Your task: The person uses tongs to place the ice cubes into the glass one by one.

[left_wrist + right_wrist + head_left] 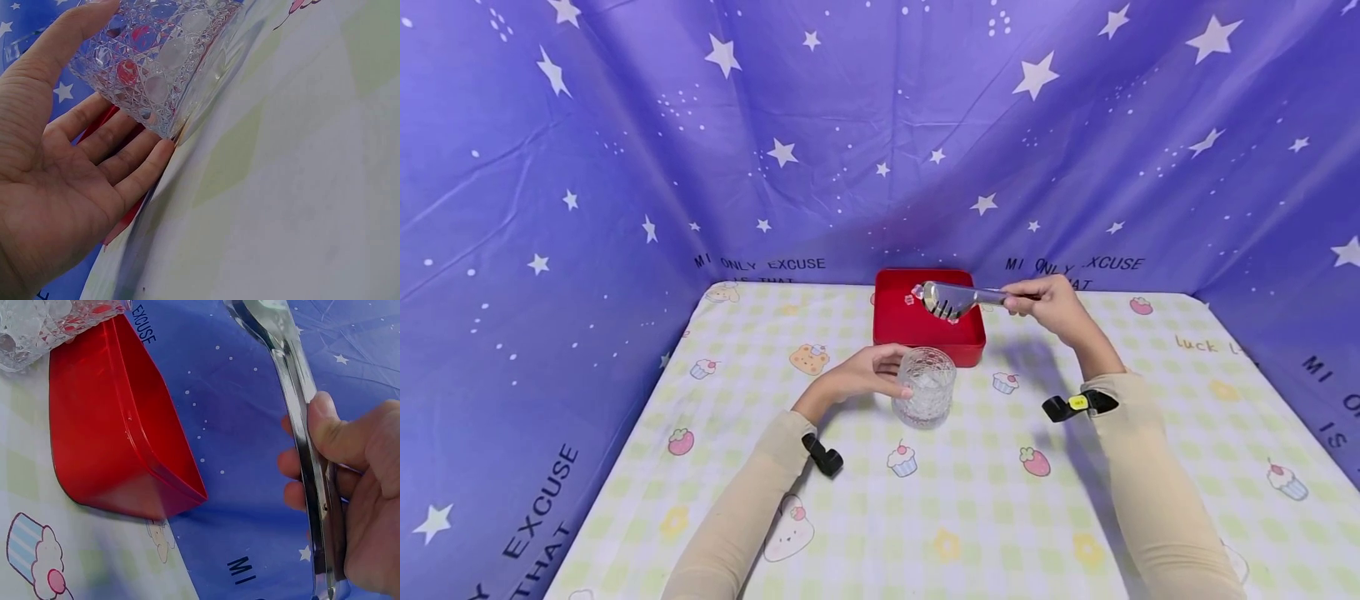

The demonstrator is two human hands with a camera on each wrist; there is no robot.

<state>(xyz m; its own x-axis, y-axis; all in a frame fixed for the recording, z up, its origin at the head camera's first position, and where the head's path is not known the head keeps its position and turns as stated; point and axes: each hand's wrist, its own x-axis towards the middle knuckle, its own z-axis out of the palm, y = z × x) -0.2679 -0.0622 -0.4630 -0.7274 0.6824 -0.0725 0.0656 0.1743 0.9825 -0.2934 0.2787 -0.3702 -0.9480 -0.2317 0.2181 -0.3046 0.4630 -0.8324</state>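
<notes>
My left hand (867, 372) holds a clear patterned glass (927, 400) on the table, thumb on the near side and fingers against the far side. Inside the glass lie several clear rounded pieces (173, 54), perhaps ice or beads. My right hand (1054, 307) grips metal serving tongs (302, 434) by their arms, with the thumb along the top. The slotted head of the tongs hangs over an open red tin (891, 321), pointing left. A small clear piece (917, 291) shows at the tip of the tongs; its exact shape is too small to tell.
The red tin stands at the table's back edge, just behind the glass. A checked cloth (985, 517) with printed cupcakes and strawberries covers the table. Blue star-printed curtains (850, 100) close off the back and both sides.
</notes>
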